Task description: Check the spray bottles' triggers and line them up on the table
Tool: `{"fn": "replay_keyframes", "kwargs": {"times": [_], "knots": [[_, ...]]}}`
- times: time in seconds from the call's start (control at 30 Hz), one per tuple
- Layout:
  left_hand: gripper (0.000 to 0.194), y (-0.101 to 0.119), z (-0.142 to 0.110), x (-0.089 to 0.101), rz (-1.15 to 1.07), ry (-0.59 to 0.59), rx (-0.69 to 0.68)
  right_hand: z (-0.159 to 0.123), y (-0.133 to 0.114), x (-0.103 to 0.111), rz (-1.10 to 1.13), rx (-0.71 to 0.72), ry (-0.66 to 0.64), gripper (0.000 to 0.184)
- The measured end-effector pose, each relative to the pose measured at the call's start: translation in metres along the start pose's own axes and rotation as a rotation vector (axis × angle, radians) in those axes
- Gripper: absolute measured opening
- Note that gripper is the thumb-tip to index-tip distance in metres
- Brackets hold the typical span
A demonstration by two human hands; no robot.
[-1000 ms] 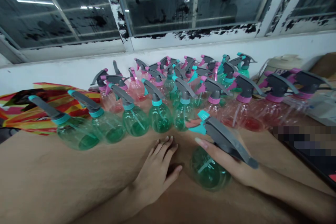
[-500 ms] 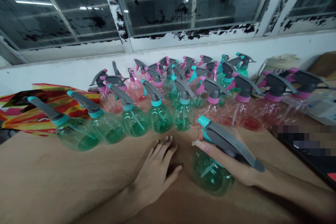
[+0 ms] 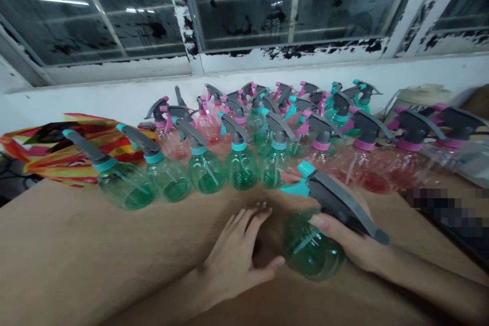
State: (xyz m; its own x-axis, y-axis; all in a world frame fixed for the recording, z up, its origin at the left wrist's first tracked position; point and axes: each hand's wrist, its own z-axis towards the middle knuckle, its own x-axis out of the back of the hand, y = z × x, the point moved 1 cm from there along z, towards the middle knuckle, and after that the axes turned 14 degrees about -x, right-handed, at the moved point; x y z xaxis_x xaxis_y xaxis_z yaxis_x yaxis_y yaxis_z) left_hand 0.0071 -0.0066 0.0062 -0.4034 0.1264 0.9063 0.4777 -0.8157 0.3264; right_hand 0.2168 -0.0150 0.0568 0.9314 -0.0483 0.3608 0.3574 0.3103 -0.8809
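Observation:
A green spray bottle point(image 3: 314, 260) with a grey and turquoise trigger head is in my right hand point(image 3: 353, 243). The hand is closed round its neck, thumb on the near side; most of the other fingers are hidden behind the bottle. The bottle is upright, its nozzle towards the upper left. Just left of it, my left hand point(image 3: 235, 252) is held low over the table, empty, fingers stretched and thumb pointing at the bottle. Beyond both hands is a front row of green spray bottles point(image 3: 206, 173) continuing to the right with pink spray bottles point(image 3: 353, 165).
More pink and green bottles crowd behind the front row, against the white wall point(image 3: 126, 90) under the windows. A striped red and yellow bag point(image 3: 89, 155) lies on the left of the wooden table point(image 3: 76, 249). At the right are a cream container point(image 3: 422, 96) and a dark flat object point(image 3: 458, 234).
My right thumb has moved down from the trigger area to the bottle's neck, uncovering the turquoise trigger. My left hand has moved nearer the bottle, thumb extended. The view has shifted slightly.

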Motion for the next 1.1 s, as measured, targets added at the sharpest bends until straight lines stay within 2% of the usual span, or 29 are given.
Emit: {"fn": "replay_keyframes", "kwargs": {"times": [0.13, 0.27, 0.37, 0.43, 0.6, 0.67, 0.8, 0.9, 1.1], "knots": [[0.083, 0.014, -0.007, 0.009, -0.121, 0.073, 0.04, 0.005, -0.007, -0.022, 0.08, 0.027, -0.019, 0.028], [0.081, 0.02, -0.028, 0.021, -0.172, 0.174, 0.073, 0.011, -0.028, -0.064, 0.118, 0.082, -0.056, 0.027], [0.064, 0.015, -0.055, 0.03, -0.131, 0.26, 0.152, 0.017, -0.047, -0.101, 0.151, 0.123, -0.105, 0.026], [0.058, 0.009, -0.077, 0.038, -0.066, 0.301, 0.216, 0.022, -0.058, -0.123, 0.163, 0.136, -0.162, 0.034], [0.061, -0.003, -0.131, 0.07, 0.002, 0.318, 0.37, 0.035, -0.076, -0.168, 0.118, 0.306, -0.362, 0.056], [0.063, -0.009, -0.152, 0.084, 0.028, 0.362, 0.399, 0.041, -0.081, -0.182, 0.123, 0.302, -0.408, 0.059], [0.055, -0.035, -0.19, 0.104, 0.124, 0.479, 0.489, 0.057, -0.09, -0.204, 0.107, 0.12, -0.392, 0.05], [0.055, -0.066, -0.212, 0.116, 0.175, 0.65, 0.503, 0.073, -0.097, -0.217, 0.038, 0.052, -0.345, 0.054], [0.059, -0.13, -0.231, 0.142, 0.192, 0.696, 0.561, 0.1, -0.098, -0.243, -0.052, -0.079, -0.307, 0.066]]}}
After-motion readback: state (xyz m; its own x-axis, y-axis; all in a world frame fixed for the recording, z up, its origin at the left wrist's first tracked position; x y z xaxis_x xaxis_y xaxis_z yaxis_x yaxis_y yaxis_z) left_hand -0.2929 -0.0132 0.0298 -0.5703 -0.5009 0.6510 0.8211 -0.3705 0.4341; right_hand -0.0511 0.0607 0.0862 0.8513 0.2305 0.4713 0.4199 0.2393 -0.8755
